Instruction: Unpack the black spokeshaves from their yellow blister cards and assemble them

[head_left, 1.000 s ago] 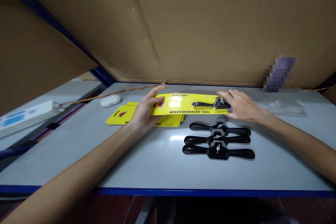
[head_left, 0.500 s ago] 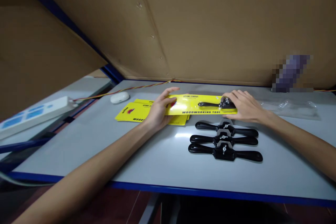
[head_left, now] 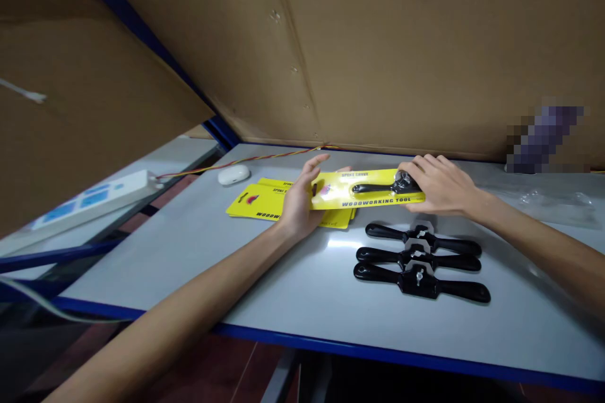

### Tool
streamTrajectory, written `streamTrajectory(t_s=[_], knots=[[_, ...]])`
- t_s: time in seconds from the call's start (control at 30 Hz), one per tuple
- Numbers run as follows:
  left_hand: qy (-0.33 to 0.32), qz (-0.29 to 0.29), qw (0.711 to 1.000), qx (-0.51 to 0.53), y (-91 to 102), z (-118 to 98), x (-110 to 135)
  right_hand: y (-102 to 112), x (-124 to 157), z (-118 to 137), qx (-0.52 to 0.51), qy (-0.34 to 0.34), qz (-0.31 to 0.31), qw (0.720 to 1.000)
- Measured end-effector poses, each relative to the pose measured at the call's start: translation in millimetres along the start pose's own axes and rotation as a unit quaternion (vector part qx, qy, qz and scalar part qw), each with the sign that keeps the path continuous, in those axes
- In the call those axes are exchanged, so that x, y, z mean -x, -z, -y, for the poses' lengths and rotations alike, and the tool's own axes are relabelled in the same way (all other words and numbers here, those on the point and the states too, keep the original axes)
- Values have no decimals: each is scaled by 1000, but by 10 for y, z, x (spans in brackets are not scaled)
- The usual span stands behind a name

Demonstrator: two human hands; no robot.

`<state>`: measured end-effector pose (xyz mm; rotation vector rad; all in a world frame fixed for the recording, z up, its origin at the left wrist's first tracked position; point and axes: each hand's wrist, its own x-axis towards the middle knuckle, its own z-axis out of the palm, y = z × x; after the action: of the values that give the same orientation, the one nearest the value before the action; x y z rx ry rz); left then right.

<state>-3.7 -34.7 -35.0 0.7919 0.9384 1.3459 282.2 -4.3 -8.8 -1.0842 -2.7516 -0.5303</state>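
Observation:
My left hand [head_left: 302, 201] grips the left end of a glossy yellow spokeshave card [head_left: 335, 195], with the index finger raised off it. At the card's other end, my right hand [head_left: 439, 186] is closed round the edge, its fingers over the top. A black spokeshave shows on the card's face, partly covered by my right fingers; whether it is printed or real I cannot tell. Below the hands, three black spokeshaves [head_left: 420, 283] with metal blades lie in a row on the table. A stack of similar yellow cards [head_left: 253, 201] lies behind my left hand.
A white rounded case [head_left: 234, 175] sits left of the cards. Clear plastic bags [head_left: 558, 204] lie at the right, near a pixelated purple object [head_left: 546, 138]. A power strip [head_left: 99, 198] rests on the left-hand surface, its twisted wire [head_left: 246, 160] running along the cardboard wall [head_left: 378, 63].
My view has turned slightly left, so everything sits farther right in it. Both hands keep hold of the card, which now tilts a little, its right end higher.

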Motion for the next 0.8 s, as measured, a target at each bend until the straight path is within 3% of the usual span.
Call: streamTrajectory(t_s=[0.17, 0.33, 0.47, 0.53, 0.6, 0.67, 0.73, 0.8], knots=[[1, 43, 997, 56, -52, 41, 62, 41, -89, 187, -35, -1, 8, 999], [-24, 48, 997, 50, -16, 50, 114, 79, -198, 405, -34, -5, 9, 999], [-63, 61, 996, -31, 116, 26, 17, 65, -231, 424, -63, -26, 13, 998], [-129, 45, 982, -130, 207, 16, -84, 12, -250, 352, -79, -39, 23, 996], [-274, 17, 922, -273, 304, -9, -177, -76, -295, 243, -73, -62, 38, 995], [-401, 26, 812, -422, 391, -58, -235, -183, -370, 130, -65, -99, 65, 991], [-444, 77, 722, -525, 458, -123, -252, -275, -462, 36, -83, -133, 96, 983], [-429, 131, 686, -573, 503, -177, -250, -322, -547, -35, -102, -133, 89, 982]])
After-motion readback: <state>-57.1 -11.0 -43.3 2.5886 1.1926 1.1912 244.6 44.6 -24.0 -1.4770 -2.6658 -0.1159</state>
